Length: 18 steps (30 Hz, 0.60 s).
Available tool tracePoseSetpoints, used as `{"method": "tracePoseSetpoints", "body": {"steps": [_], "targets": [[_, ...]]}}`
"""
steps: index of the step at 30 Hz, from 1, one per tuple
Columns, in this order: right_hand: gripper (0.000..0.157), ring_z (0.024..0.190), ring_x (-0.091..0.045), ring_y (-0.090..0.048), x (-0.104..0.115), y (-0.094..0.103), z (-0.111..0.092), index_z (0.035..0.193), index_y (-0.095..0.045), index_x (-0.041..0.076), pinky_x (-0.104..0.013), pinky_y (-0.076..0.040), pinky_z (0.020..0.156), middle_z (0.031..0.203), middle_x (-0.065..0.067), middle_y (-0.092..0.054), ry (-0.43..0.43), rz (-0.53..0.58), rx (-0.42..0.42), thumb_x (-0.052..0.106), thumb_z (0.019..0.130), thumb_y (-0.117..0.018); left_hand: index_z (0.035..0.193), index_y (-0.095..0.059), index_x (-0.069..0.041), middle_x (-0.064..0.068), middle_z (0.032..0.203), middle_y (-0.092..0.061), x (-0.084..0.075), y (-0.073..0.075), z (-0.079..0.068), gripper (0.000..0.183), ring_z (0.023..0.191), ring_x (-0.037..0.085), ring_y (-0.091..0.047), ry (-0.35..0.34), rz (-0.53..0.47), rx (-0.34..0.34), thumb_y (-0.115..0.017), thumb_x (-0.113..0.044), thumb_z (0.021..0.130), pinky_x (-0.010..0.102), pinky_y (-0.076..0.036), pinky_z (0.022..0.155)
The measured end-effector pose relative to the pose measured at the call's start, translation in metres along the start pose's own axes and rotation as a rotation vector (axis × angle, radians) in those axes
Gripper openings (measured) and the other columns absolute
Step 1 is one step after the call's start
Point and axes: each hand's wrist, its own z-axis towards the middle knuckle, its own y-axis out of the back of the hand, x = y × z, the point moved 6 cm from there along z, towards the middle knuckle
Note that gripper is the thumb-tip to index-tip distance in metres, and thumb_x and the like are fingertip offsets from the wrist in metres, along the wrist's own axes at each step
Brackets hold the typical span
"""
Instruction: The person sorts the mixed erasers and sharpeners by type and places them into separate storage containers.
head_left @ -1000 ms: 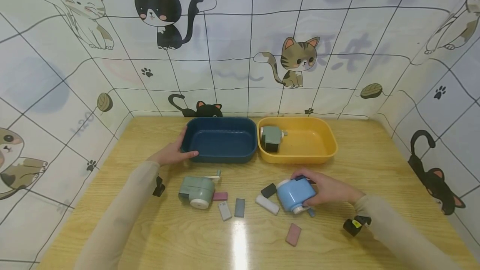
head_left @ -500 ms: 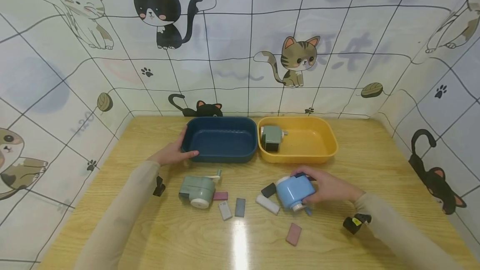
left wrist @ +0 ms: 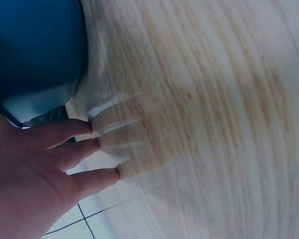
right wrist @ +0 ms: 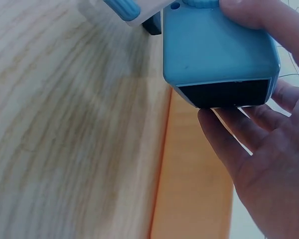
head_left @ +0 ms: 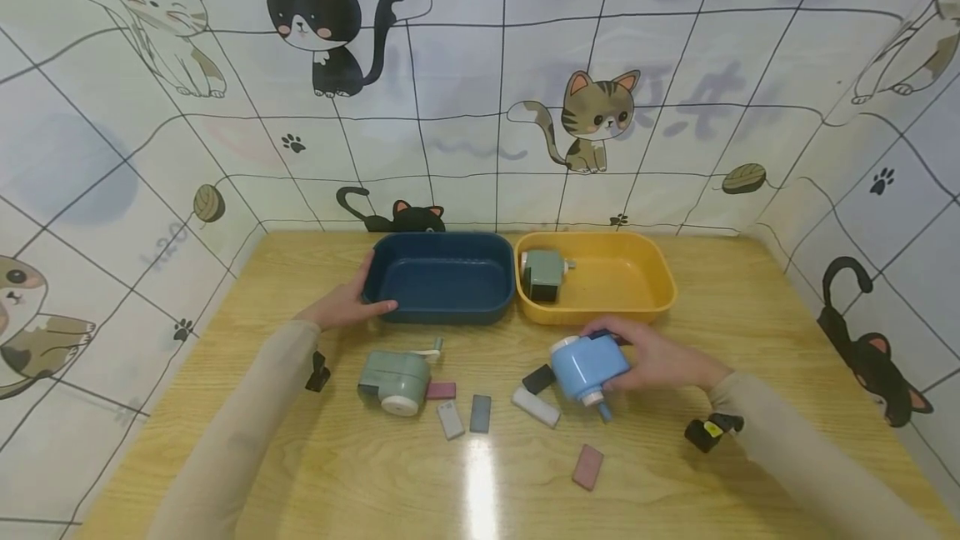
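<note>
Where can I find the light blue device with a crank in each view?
Head: the light blue device is right of centre, just below the yellow tray.
Left wrist: not in this picture.
Right wrist: at the top, right of centre.
Shared landmark: the wooden table, in all three.

A yellowish, wood-grained table (head_left: 337,473) runs up to a pale back wall (head_left: 465,136) ruled with dark wavy lines — a black-and-white cat (head_left: 315,2) printed high up, a brown striped cat (head_left: 596,119) lower, paw prints (head_left: 293,142) and yarn balls (head_left: 208,203) about them. The side walls (head_left: 847,207) carry similar prints — and a white glare (head_left: 480,494) streaks the table's near part.
</note>
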Motion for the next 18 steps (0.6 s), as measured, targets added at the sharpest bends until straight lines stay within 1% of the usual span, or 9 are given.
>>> {"method": "tracePoseSetpoints", "body": {"steps": [2, 3, 4, 5, 8, 14, 16, 18], "targets": [[0.066, 0.104, -0.030, -0.051, 0.001, 0.002, 0.001, 0.128, -0.050, 0.020, -0.049, -0.045, 0.084, 0.126, -0.007, -0.051, -0.001, 0.007, -0.008, 0.023, 0.073, -0.086, 0.153, 0.015, -0.012, 0.040, 0.134, -0.042, 0.000, 0.000, 0.000, 0.113, 0.114, 0.045, -0.054, 0.003, 0.000, 0.000, -0.063, -0.058, 0.086, 0.056, -0.034, 0.103], [0.066, 0.104, -0.030, -0.051, 0.002, 0.003, 0.001, 0.128, -0.050, 0.020, -0.049, -0.045, 0.084, 0.126, -0.007, -0.052, 0.001, 0.005, -0.013, 0.023, 0.073, -0.086, 0.153, 0.015, -0.012, 0.040, 0.140, -0.034, 0.000, 0.000, 0.000, 0.113, 0.118, 0.047, -0.050, 0.002, 0.001, -0.002, -0.063, -0.058, 0.086, 0.056, -0.033, 0.103], [0.066, 0.104, -0.030, -0.051, 0.002, 0.004, 0.002, 0.128, -0.050, 0.020, -0.048, -0.045, 0.084, 0.125, -0.006, -0.052, 0.001, -0.001, -0.017, 0.024, 0.073, -0.086, 0.153, 0.014, -0.011, 0.040, 0.144, -0.027, 0.000, 0.000, 0.000, 0.112, 0.122, 0.049, -0.046, 0.002, 0.001, -0.004, -0.063, -0.058, 0.086, 0.056, -0.032, 0.104], [0.066, 0.104, -0.029, -0.052, 0.003, 0.005, 0.002, 0.128, -0.050, 0.020, -0.048, -0.046, 0.084, 0.125, -0.006, -0.052, 0.003, -0.011, -0.022, 0.025, 0.073, -0.086, 0.154, 0.014, -0.012, 0.039, 0.146, -0.024, 0.000, 0.000, 0.000, 0.112, 0.124, 0.050, -0.043, 0.004, 0.000, -0.005, -0.063, -0.058, 0.086, 0.056, -0.031, 0.104], [0.066, 0.104, -0.030, -0.052, 0.005, 0.009, 0.003, 0.128, -0.049, 0.020, -0.050, -0.045, 0.086, 0.125, -0.007, -0.052, 0.001, -0.022, -0.039, 0.025, 0.073, -0.086, 0.153, 0.014, -0.011, 0.039, 0.146, -0.023, 0.000, 0.000, -0.001, 0.112, 0.124, 0.051, -0.042, 0.008, 0.002, -0.004, -0.063, -0.058, 0.086, 0.057, -0.031, 0.104], [0.067, 0.105, -0.030, -0.052, 0.007, 0.018, 0.003, 0.128, -0.050, 0.020, -0.052, -0.043, 0.089, 0.127, -0.008, -0.052, -0.025, -0.027, -0.062, 0.026, 0.072, -0.087, 0.153, 0.015, -0.012, 0.041, 0.140, -0.032, -0.001, 0.000, -0.001, 0.113, 0.118, 0.048, -0.050, 0.015, 0.005, -0.004, -0.063, -0.060, 0.086, 0.056, -0.034, 0.102], [0.067, 0.106, -0.030, -0.051, 0.007, 0.020, 0.004, 0.128, -0.051, 0.019, -0.052, -0.043, 0.090, 0.127, -0.008, -0.052, -0.026, -0.036, -0.068, 0.027, 0.072, -0.087, 0.154, 0.015, -0.013, 0.040, 0.142, -0.031, 0.000, 0.000, -0.001, 0.113, 0.119, 0.048, -0.049, 0.017, 0.000, -0.004, -0.063, -0.059, 0.085, 0.056, -0.034, 0.103], [0.067, 0.106, -0.030, -0.051, 0.008, 0.023, 0.004, 0.128, -0.051, 0.017, -0.052, -0.043, 0.090, 0.128, -0.009, -0.053, -0.021, -0.046, -0.074, 0.027, 0.072, -0.087, 0.154, 0.015, -0.014, 0.039, 0.145, -0.027, 0.000, 0.000, -0.001, 0.113, 0.122, 0.049, -0.046, 0.015, -0.009, -0.004, -0.064, -0.059, 0.085, 0.056, -0.032, 0.104]]}}
